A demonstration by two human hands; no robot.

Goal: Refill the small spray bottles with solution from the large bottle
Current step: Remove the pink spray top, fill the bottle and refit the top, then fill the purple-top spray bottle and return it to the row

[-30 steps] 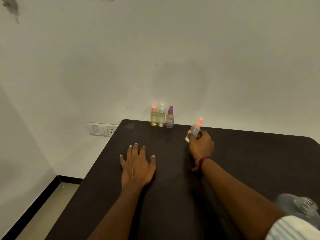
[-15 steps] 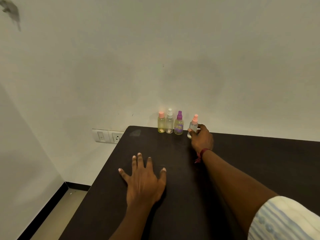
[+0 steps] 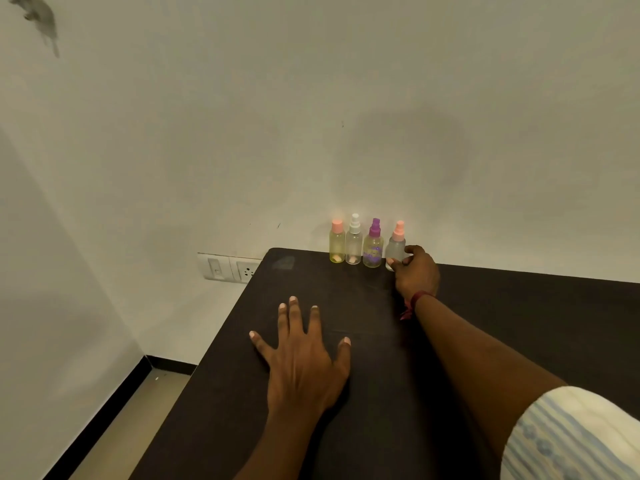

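head view, right hand (image 3: 417, 273) fingers (image 3: 394, 262) gripping pink-capped spray bottle (image 3: 396, 245)

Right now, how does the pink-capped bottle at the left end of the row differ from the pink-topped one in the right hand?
The left-end bottle looks yellowish; the right-end bottle looks clear and greyish. The left-end bottle wears a broad cap; the right-end bottle a narrower spray top. The left-end bottle stands untouched; the right hand grips the right-end bottle. Both are small, pink-topped and in the row by the wall.
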